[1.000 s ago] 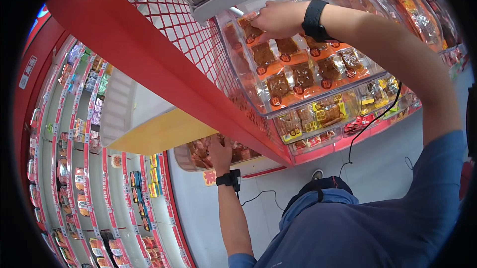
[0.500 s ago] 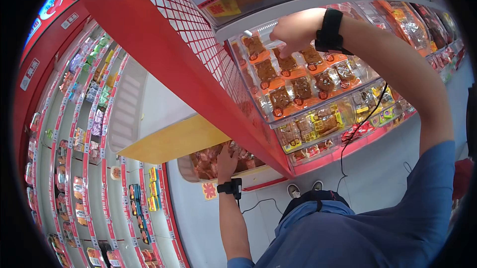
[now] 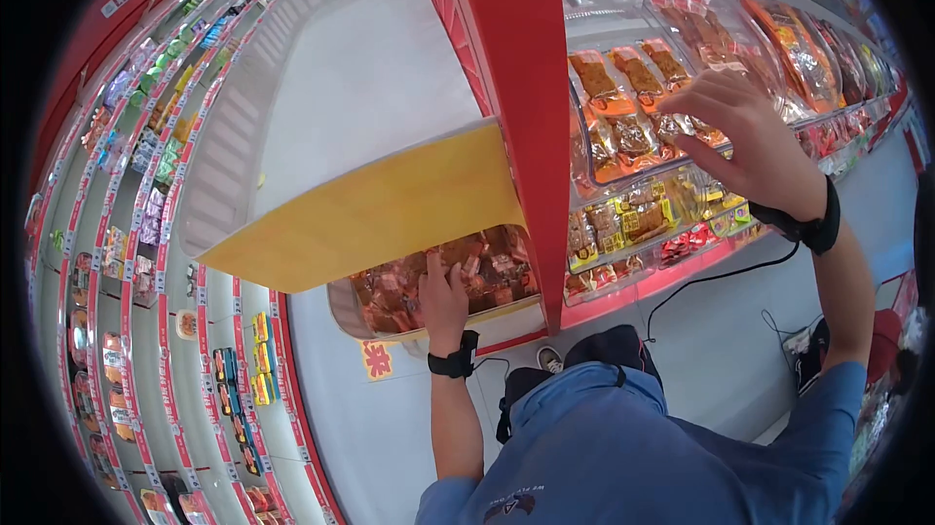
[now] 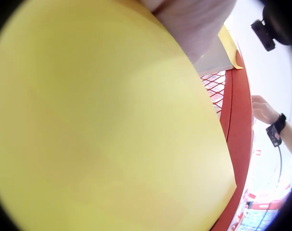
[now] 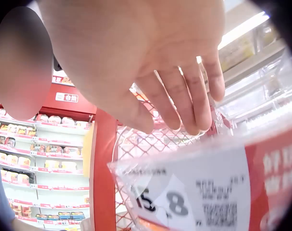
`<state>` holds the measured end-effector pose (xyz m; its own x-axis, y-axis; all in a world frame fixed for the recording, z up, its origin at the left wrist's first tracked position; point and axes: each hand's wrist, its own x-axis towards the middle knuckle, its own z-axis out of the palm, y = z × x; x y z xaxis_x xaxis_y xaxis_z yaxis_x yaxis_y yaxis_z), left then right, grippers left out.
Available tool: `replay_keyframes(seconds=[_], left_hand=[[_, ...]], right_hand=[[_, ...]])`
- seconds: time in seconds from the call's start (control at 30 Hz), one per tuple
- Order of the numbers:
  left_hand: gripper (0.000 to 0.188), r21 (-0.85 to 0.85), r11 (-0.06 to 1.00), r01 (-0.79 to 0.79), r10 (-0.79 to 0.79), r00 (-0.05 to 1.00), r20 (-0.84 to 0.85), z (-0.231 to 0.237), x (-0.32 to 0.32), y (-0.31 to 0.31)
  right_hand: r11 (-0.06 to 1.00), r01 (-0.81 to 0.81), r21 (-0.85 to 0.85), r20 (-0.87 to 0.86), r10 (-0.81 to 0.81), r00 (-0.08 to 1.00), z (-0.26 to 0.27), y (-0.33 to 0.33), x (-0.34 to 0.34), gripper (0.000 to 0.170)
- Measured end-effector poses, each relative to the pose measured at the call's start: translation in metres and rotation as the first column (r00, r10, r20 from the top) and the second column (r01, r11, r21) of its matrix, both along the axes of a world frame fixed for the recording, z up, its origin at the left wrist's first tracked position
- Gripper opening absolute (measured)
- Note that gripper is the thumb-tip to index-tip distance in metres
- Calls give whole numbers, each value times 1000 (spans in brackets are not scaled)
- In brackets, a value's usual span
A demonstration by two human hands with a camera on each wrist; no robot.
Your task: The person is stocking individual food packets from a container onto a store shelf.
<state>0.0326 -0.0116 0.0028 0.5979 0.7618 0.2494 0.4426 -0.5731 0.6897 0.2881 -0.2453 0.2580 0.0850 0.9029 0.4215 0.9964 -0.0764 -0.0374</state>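
Left hand (image 3: 444, 306): at the reddish-brown packets (image 3: 388, 297) in the bin (image 3: 341, 309) below the yellow board (image 3: 380, 213), grip cannot be told | Right hand (image 3: 748, 140): fingers extended, thumb apart, holding nothing, near orange-labelled packets (image 3: 596, 79) across the red post (image 3: 538, 135)

Red post (image 3: 531, 135) is standing upright, red mesh (image 5: 136, 118) adjoining. Yellow board (image 3: 390, 204) is crossing front of pale slatted-rim tray (image 3: 370, 67). Small yellow sign (image 3: 377, 359) is bearing red character. Price card (image 5: 184, 197) is reading 15.8. White wall shelves (image 5: 62, 180) are holding packaged goods, blue-and-yellow packs (image 3: 263, 374) among them. Yellow-labelled packs (image 3: 643, 218) are filling lower tier, red packets (image 3: 687, 245) lying beneath. Pale floor (image 3: 380, 437) is showing below. Ceiling light (image 5: 244, 29) is glowing overhead.
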Motion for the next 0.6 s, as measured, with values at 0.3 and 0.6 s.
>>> replay_keyframes(seconds=[0.3,0.6], left_hand=[[35,3,999,45,-44,950,311,3,-18,-1],[28,-49,855,516,-378,686,621,94,-39,-82]], right_hand=[[932,64,356,-185,3,983,-38,9,-5,22],[918,-386,93,-281,396,874,-50,-3,-113,40]])
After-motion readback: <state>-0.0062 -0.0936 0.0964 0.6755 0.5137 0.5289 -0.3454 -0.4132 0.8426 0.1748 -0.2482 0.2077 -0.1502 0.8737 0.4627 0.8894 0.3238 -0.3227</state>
